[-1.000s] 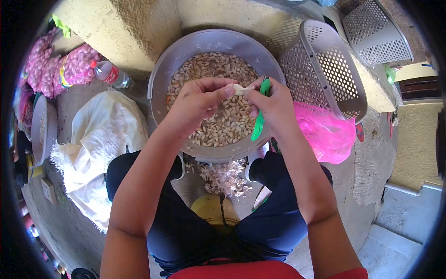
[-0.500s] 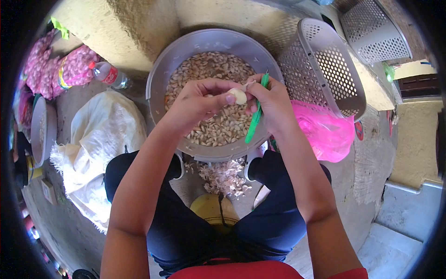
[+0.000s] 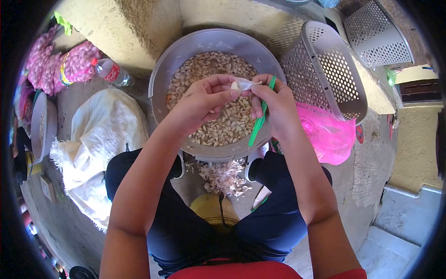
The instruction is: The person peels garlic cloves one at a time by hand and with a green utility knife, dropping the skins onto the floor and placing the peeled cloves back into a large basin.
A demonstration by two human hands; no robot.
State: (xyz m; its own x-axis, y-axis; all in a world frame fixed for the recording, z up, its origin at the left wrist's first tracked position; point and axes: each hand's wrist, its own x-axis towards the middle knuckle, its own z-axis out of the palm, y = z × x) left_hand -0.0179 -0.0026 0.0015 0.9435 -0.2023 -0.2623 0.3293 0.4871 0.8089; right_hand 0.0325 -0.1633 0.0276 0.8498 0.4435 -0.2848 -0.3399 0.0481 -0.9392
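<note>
Over a large grey basin (image 3: 160, 60), my left hand (image 3: 202, 100) pinches a pale garlic clove (image 3: 235, 86) between thumb and fingers. A thin whitish strip of skin (image 3: 245, 84) stretches from the clove to my right hand (image 3: 278, 98). Its thumb and finger are closed on that skin, while a slim green-handled knife (image 3: 257, 126) is tucked in the same hand, handle pointing down. Below both hands, many garlic cloves (image 3: 218, 125) fill the basin.
Peeled skins (image 3: 225, 176) lie on the floor between my feet, before a yellow stool (image 3: 211, 209). To the left are a white sack (image 3: 104, 130), a cola bottle (image 3: 111, 72) and pink net bags of bulbs (image 3: 79, 65). Rightward stand a grey perforated basket (image 3: 297, 60) and pink plastic bag (image 3: 325, 135).
My hands have drawn slightly apart, and the skin now stretches out between the clove and my right hand. The clove shows less between my left fingers. The knife has shifted slightly right.
</note>
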